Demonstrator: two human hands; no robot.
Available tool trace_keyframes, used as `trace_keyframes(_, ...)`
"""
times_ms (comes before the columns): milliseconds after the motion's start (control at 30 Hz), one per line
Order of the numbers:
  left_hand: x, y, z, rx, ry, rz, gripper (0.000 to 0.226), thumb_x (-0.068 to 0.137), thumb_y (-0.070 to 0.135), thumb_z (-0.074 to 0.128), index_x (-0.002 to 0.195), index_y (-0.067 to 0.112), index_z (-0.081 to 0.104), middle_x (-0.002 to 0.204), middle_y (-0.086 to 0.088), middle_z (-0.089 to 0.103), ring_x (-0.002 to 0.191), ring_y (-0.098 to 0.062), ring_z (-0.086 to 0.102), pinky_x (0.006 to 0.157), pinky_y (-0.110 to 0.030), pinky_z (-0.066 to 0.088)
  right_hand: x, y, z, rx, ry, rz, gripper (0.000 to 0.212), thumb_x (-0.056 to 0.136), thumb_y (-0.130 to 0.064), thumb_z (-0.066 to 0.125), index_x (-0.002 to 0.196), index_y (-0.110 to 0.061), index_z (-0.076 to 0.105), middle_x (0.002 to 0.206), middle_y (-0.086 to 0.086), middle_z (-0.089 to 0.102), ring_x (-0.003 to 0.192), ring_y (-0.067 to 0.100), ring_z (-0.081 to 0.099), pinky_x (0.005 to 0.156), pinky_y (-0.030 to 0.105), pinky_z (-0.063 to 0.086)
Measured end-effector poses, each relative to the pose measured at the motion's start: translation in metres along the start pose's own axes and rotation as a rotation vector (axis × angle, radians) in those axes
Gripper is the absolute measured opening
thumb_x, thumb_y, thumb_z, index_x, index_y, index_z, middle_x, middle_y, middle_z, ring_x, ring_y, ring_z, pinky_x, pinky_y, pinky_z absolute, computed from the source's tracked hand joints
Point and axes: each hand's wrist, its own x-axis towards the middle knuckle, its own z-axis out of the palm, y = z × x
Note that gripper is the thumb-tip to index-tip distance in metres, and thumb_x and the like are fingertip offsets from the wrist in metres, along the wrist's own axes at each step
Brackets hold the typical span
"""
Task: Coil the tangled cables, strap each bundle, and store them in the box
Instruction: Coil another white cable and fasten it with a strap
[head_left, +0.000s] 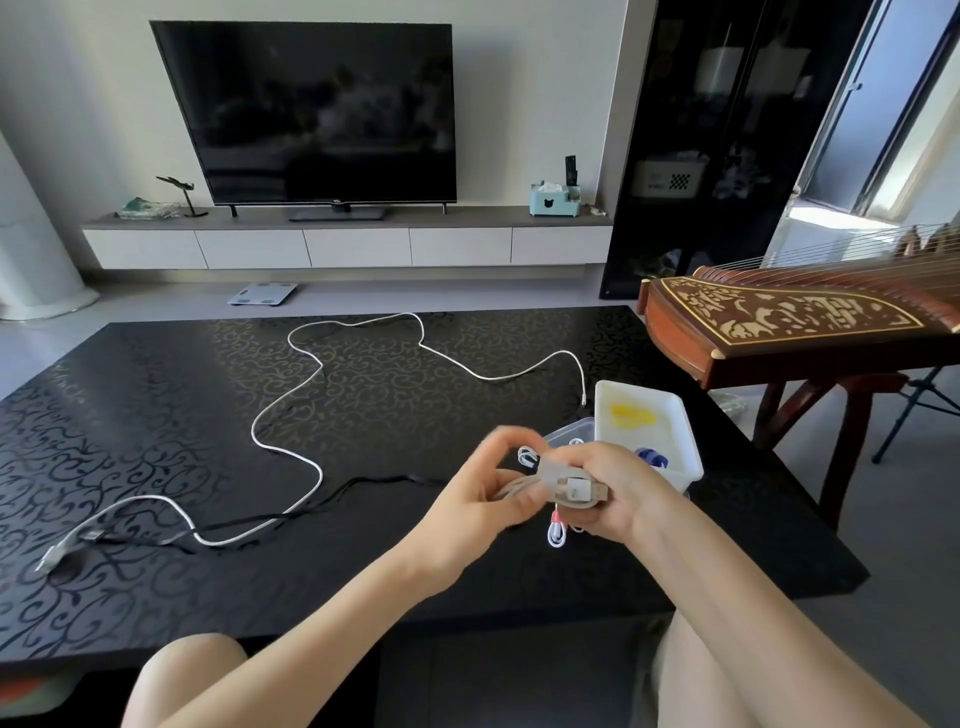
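Observation:
Both hands hold a coiled white cable bundle (558, 486) above the right part of the black table (156, 415). My right hand (613, 493) grips the bundle, which has a pale strap around it. My left hand (488, 483) pinches the bundle's left side; its fingers are blurred. A small white loop hangs below the bundle. A long white cable (291, 415) lies uncoiled across the table. A black cable (291, 512) lies beside it. A white box (644, 431) stands just behind my hands, with yellow and blue items inside.
A clear lid or tray (571, 431) lies left of the box. A wooden zither (800, 322) on a stand is at the right, close to the table's corner. A TV (311, 114) on a low cabinet is beyond the table. My knees are at the table's front edge.

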Motion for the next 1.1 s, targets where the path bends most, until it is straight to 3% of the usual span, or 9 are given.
trace_keyframes(100,0.003,0.001,-0.003,0.022,0.005,-0.126,0.020,0.096,0.026,0.051,0.115,0.018,0.047,0.054,0.011,0.039,0.048,-0.003,0.032,0.047,-0.015,0.023,-0.003,-0.001,0.001,-0.089,0.055,-0.051,0.015,0.088,-0.003,0.055,0.074,-0.006,0.051,0.053,0.005,0.050,0.037,0.010,0.053,0.037,0.017,0.041)
trace_keyframes(200,0.008,0.004,-0.004,0.189,-0.042,-0.191,0.014,0.099,0.017,0.047,0.095,0.004,0.052,0.056,0.006,0.040,0.047,-0.004,0.034,0.047,-0.014,0.029,-0.004,-0.001,0.001,-0.193,0.046,-0.130,0.022,0.089,-0.006,0.057,0.067,-0.007,0.053,0.057,0.007,0.051,0.048,0.016,0.054,0.045,0.023,0.039)
trace_keyframes(333,0.016,0.021,-0.013,0.555,-0.242,-0.249,0.013,0.098,0.018,0.048,0.089,0.011,0.053,0.065,0.003,0.063,0.055,0.000,0.054,0.054,-0.007,0.039,-0.001,0.004,0.003,-0.406,0.083,-0.283,0.037,0.088,-0.005,0.056,0.051,-0.010,0.051,0.045,0.000,0.047,0.042,0.012,0.048,0.043,0.021,0.040)
trace_keyframes(433,0.019,0.024,-0.012,0.686,-0.209,-0.206,0.009,0.096,0.021,0.052,0.091,0.013,0.054,0.083,0.002,0.073,0.067,-0.001,0.064,0.066,-0.015,0.048,-0.001,0.002,0.004,-0.518,0.131,-0.363,0.040,0.087,-0.007,0.055,0.047,-0.010,0.050,0.040,-0.001,0.042,0.044,0.017,0.045,0.054,0.030,0.039)
trace_keyframes(567,0.014,0.013,-0.001,0.535,0.041,-0.068,0.020,0.091,0.019,0.056,0.104,0.029,0.045,0.069,0.003,0.065,0.056,-0.008,0.052,0.059,-0.027,0.046,-0.002,-0.007,0.002,-0.521,0.126,-0.347,0.055,0.088,-0.007,0.054,0.034,-0.014,0.056,0.037,-0.005,0.046,0.047,0.016,0.050,0.057,0.030,0.044)
trace_keyframes(733,0.012,0.002,0.007,0.285,0.220,0.022,0.012,0.093,0.022,0.056,0.085,0.028,0.063,0.057,0.007,0.054,0.052,-0.009,0.043,0.052,-0.019,0.036,-0.001,-0.012,0.003,-0.368,0.094,-0.315,0.047,0.080,0.003,0.053,0.038,-0.015,0.040,0.042,0.000,0.034,0.035,0.011,0.039,0.049,0.026,0.034)
trace_keyframes(900,0.016,0.005,0.011,0.133,0.250,0.072,0.023,0.092,0.013,0.059,0.070,0.021,0.063,0.072,-0.016,0.060,0.058,-0.013,0.045,0.054,-0.024,0.038,0.000,-0.013,-0.003,-0.031,-0.027,-0.016,0.029,0.085,0.002,0.045,0.058,-0.009,0.043,0.038,0.002,0.044,0.029,0.008,0.045,0.032,0.015,0.035)
trace_keyframes(1000,0.016,0.004,0.011,-0.005,0.237,0.019,0.031,0.093,0.012,0.057,0.064,0.024,0.061,0.076,-0.016,0.056,0.053,-0.004,0.039,0.046,-0.013,0.031,0.002,-0.012,-0.006,0.027,-0.061,0.073,0.023,0.088,0.001,0.044,0.066,-0.006,0.047,0.041,0.004,0.049,0.031,0.009,0.049,0.035,0.015,0.037)
trace_keyframes(1100,0.018,0.003,0.012,-0.051,0.217,-0.029,0.031,0.093,0.014,0.057,0.064,0.022,0.059,0.073,-0.013,0.048,0.054,-0.006,0.035,0.049,-0.016,0.025,0.004,-0.009,-0.008,0.126,-0.074,0.136,0.016,0.086,0.004,0.046,0.073,-0.005,0.050,0.045,0.007,0.050,0.033,0.011,0.052,0.035,0.015,0.043)
